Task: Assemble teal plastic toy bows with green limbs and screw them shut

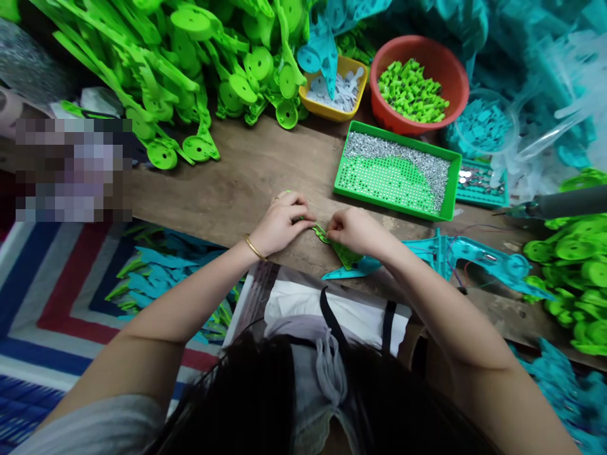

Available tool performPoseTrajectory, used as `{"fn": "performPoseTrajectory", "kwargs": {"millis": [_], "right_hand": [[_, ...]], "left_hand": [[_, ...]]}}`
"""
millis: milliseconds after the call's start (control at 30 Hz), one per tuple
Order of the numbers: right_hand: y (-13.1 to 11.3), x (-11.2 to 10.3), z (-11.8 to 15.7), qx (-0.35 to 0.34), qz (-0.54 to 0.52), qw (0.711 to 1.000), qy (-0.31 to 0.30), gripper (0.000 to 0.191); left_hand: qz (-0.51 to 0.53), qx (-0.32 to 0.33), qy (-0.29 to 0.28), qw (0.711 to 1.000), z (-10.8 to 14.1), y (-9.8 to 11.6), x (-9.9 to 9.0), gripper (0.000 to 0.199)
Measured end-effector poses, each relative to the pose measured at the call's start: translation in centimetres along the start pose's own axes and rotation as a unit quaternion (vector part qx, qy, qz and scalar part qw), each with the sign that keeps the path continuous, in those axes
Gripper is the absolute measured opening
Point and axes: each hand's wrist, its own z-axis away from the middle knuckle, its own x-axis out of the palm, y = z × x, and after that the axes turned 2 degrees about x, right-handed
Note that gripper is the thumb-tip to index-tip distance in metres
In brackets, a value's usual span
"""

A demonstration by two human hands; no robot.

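Observation:
At the near side of the bench, a bright green plastic part (pixel 321 234) lies between my two hands. My left hand (pixel 284 218), with a gold bangle at the wrist, has thumb and fingers closed on its left end. My right hand (pixel 355 230) is curled at its other side, fingertips pinched against it; anything small between them is hidden. Below my right hand, the wider end of the green part (pixel 348 258) shows. A turquoise plastic piece (pixel 353 270) lies under my right wrist. Farther right is a turquoise housing (pixel 490 256) with thin wires.
A green tray (pixel 393 201) of small metal pieces stands ahead, near a red bowl (pixel 458 95) of green parts and a yellow bin (pixel 327 112). Green mouldings (pixel 165 69) are heaped at back left. A powered screwdriver (pixel 564 203) points in from the right. A blurred person (pixel 73 167) is at left.

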Motion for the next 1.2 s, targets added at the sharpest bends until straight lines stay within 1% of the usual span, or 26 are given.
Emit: {"fn": "performPoseTrajectory", "kwargs": {"millis": [100, 200, 267, 333, 400, 500, 533, 600, 700, 800, 833, 933, 1000, 1100, 1200], "right_hand": [[-0.2, -0.3, -0.5, 0.005, 0.011, 1.0, -0.027, 0.012], [-0.4, -0.1, -0.8, 0.011, 0.029, 0.998, -0.048, 0.014], [-0.4, 0.2, -0.8, 0.015, 0.04, 0.998, -0.041, 0.016], [-0.3, 0.4, -0.6, 0.017, 0.042, 0.999, -0.022, 0.016], [-0.1, 0.4, -0.2, 0.012, 0.022, 0.999, -0.023, 0.016], [0.3, 0.2, 0.2, -0.001, -0.035, 0.997, -0.067, 0.012], [0.4, 0.2, 0.2, -0.001, -0.044, 0.996, -0.073, 0.011], [0.5, 0.5, 0.1, 0.008, -0.033, 0.998, -0.057, 0.012], [0.4, 1.0, -0.2, 0.024, 0.013, 0.999, -0.023, 0.01], [0.1, 1.2, 0.3, 0.028, 0.035, 0.999, -0.02, 0.012], [0.1, 1.2, 0.8, 0.026, 0.036, 0.999, -0.007, 0.015], [0.2, 1.5, 3.0, 0.023, 0.04, 0.997, 0.067, 0.021], [0.4, 2.2, 4.7, 0.014, 0.067, 0.993, 0.094, 0.022], [0.7, 3.5, 6.5, -0.021, 0.139, 0.987, 0.083, 0.025], [0.9, 4.4, 6.9, -0.036, 0.193, 0.977, 0.082, 0.027]], "left_hand": [[0.001, 0.002, 0.001, 1.0, 0.0, 0.0, 0.0, 0.016], [0.001, 0.004, -0.002, 1.0, 0.0, 0.0, 0.0, 0.016], [-0.001, 0.006, -0.001, 1.0, 0.0, -0.1, 0.0, 0.015], [-0.001, 0.01, 0.002, 1.0, 0.0, -0.1, 0.0, 0.015], [-0.002, 0.012, 0.006, 1.0, 0.0, -0.1, 0.0, 0.015], [-0.001, 0.01, 0.012, 1.0, 0.0, 0.0, 0.2, 0.015], [-0.001, 0.009, 0.012, 1.0, 0.0, 0.0, 0.2, 0.015], [-0.003, 0.005, 0.01, 1.0, 0.1, 0.0, 0.2, 0.015], [-0.008, -0.001, 0.015, 1.0, 0.1, 0.0, 0.3, 0.015], [-0.008, 0.0, 0.014, 1.0, 0.1, 0.1, 0.3, 0.016], [-0.007, 0.001, 0.012, 1.0, 0.2, 0.1, 0.3, 0.017], [-0.006, 0.002, 0.014, 1.0, 0.1, 0.0, 0.2, 0.018], [-0.008, -0.002, 0.016, 1.0, 0.0, -0.1, 0.1, 0.019], [-0.015, -0.005, 0.008, 1.0, -0.1, -0.1, -0.2, 0.02], [-0.055, 0.016, 0.019, 0.998, 0.4, 1.1, 0.2, 0.021]]}}
